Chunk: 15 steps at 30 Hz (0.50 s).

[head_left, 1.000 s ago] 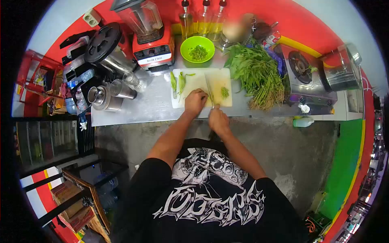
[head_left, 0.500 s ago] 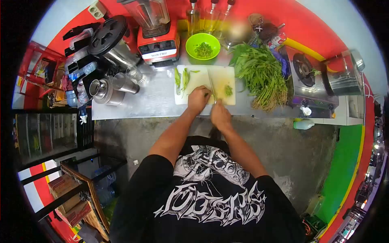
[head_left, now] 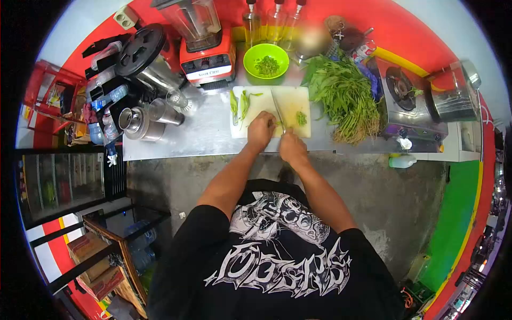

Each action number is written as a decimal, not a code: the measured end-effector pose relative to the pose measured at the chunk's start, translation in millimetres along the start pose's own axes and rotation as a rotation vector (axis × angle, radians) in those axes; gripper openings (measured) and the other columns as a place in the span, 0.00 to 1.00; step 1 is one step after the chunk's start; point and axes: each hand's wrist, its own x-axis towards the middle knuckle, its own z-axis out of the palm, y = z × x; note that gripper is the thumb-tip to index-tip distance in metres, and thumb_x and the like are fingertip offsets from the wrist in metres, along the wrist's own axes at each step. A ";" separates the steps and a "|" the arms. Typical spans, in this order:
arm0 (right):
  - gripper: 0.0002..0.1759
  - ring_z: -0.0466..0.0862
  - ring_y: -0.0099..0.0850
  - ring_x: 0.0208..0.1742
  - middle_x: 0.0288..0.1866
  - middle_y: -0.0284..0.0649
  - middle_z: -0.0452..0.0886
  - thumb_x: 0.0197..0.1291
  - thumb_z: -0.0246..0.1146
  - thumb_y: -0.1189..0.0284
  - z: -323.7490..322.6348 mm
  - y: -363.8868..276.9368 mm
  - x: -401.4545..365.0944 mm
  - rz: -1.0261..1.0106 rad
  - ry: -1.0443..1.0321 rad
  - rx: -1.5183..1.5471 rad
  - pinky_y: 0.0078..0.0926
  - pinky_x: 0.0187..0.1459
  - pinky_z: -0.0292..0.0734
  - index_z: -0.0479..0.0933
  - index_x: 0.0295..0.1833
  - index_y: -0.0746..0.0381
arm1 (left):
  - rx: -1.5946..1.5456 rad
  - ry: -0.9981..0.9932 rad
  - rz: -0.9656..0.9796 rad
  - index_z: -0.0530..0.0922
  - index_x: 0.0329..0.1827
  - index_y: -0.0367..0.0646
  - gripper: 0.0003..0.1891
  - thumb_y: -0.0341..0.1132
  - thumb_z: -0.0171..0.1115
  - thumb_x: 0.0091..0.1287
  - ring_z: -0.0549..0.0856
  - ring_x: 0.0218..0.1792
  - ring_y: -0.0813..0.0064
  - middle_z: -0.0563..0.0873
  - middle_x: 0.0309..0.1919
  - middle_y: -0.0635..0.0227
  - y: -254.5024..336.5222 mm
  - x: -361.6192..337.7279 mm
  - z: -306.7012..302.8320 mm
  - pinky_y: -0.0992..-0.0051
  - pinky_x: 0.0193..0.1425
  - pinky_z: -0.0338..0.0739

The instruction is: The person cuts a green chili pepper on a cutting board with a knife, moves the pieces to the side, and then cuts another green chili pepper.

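Note:
On a white cutting board, my right hand is wrapped round the handle of a knife, its blade slanting up and to the left. Beside the blade, my left hand is closed, fingertips down on the board; a bit of green shows at them, too small to name. Long green leaves lie on the board's left part. A small pile of chopped greens is right of the knife. Behind the board, a lime-green bowl holds more chopped greens.
A big bunch of leafy greens lies right of the board, before a gas stove. A red blender, metal containers and a glass stand left. Bottles line the wall. The metal counter's front edge is near my wrists.
The knife's blade has tilted further left at its tip, and my right hand has shifted slightly right. The whole view has moved a little.

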 end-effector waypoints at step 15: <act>0.17 0.88 0.60 0.49 0.45 0.62 0.87 0.72 0.52 0.70 8.0 -1.4 -7.7 0.006 -0.025 -0.050 0.54 0.53 0.82 0.71 0.58 0.72 | 0.024 -0.014 0.098 0.87 0.42 0.41 0.05 0.30 0.68 0.66 0.87 0.46 0.56 0.86 0.45 0.64 -4.0 -4.4 -2.5 0.60 0.49 0.82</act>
